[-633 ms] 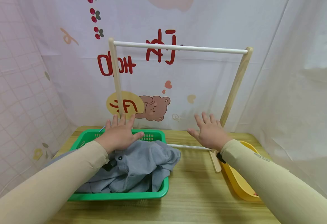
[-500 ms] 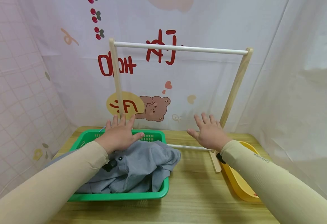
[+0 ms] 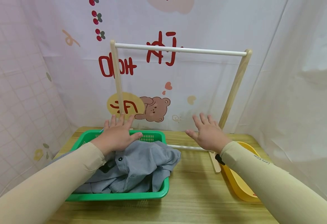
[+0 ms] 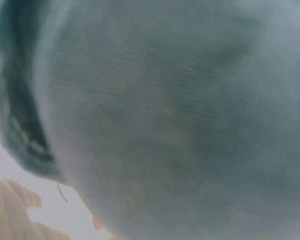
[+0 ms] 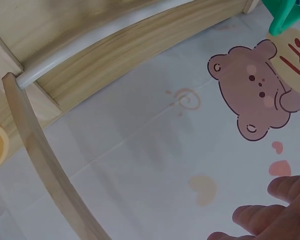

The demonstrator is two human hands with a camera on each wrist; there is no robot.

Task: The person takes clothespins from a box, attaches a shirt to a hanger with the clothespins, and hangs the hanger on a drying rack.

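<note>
My left hand, its fingers spread, hovers over a green basket that holds a crumpled grey garment with a dark button. Blurred grey cloth fills most of the left wrist view, with part of the hand at its lower left. My right hand, also spread and holding nothing, is in the air in front of the right post of a rack. In the right wrist view, fingertips show at the lower right.
The rack has wooden posts and a white top bar. A yellow tray stands at the right, partly hidden by my right sleeve, with a small red thing inside. A printed cloth hangs behind the wooden table.
My left hand has shifted slightly left, and my right hand a touch to the left too. The background sits slightly lower in the head view. The garment and basket stay put.
</note>
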